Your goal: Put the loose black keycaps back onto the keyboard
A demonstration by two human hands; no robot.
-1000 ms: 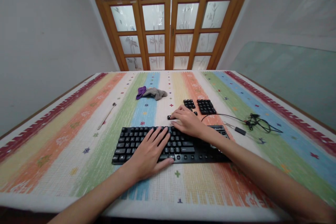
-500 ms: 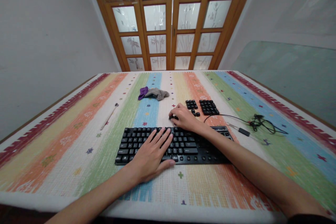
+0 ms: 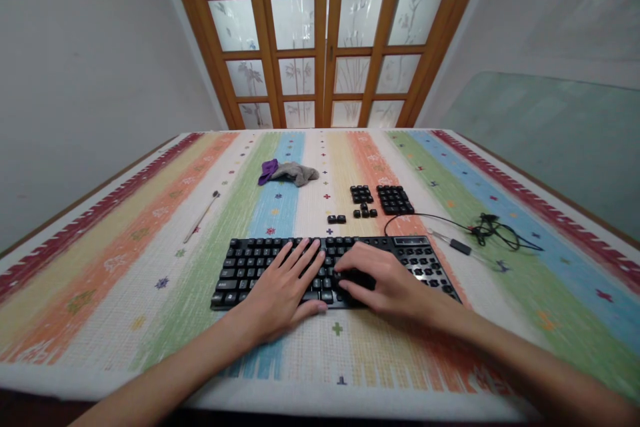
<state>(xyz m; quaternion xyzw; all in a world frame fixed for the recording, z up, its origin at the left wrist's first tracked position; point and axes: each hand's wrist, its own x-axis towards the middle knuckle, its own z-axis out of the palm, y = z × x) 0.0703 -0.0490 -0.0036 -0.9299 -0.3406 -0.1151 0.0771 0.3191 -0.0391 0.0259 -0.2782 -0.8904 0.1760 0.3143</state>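
A black keyboard (image 3: 240,273) lies on the table; bare key mounts show at its right end. My left hand (image 3: 280,287) rests flat on its middle keys with fingers stretched out. Over the right-hand keys, my right hand (image 3: 383,277) is curled, thumb and index fingertips close together on a keycap (image 3: 339,276), which they largely hide. Beyond the keyboard lie loose keycaps: a pair (image 3: 337,219), a small arrow-shaped cluster (image 3: 365,212), a block (image 3: 361,194) and a larger block (image 3: 395,200).
A grey and purple cloth (image 3: 290,173) lies further back. To the left is a thin brush (image 3: 201,216). On the right are a tool with a black handle and wire loop (image 3: 460,247) and the coiled cable (image 3: 487,230). A striped cloth (image 3: 165,320) covers the table.
My right hand has come back from behind the keyboard to its right-hand keys, leaving a pair of keycaps on the cloth. The left hand stays in place; the view has shifted slightly.
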